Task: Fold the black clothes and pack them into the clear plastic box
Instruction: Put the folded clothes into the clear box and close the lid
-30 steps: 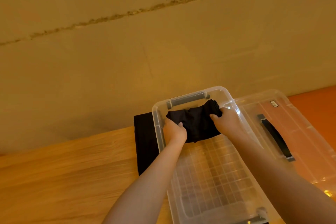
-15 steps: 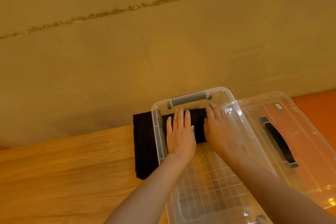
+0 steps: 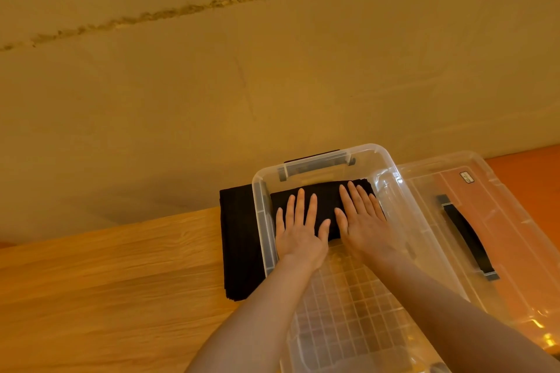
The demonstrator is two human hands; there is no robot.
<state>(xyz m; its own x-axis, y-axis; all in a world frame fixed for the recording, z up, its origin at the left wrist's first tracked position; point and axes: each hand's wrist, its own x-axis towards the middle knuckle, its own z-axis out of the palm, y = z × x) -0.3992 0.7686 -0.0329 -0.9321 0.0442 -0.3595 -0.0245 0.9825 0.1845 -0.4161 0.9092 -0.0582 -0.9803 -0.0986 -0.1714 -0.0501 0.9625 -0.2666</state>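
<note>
Hands, left hand and right hand, press flat on folded cloth inside box.

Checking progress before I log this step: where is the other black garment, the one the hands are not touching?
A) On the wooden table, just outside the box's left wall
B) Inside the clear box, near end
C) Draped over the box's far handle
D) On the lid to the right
A: the second black garment lies folded on the wooden table against the outside of the clear box, left wall.
</note>
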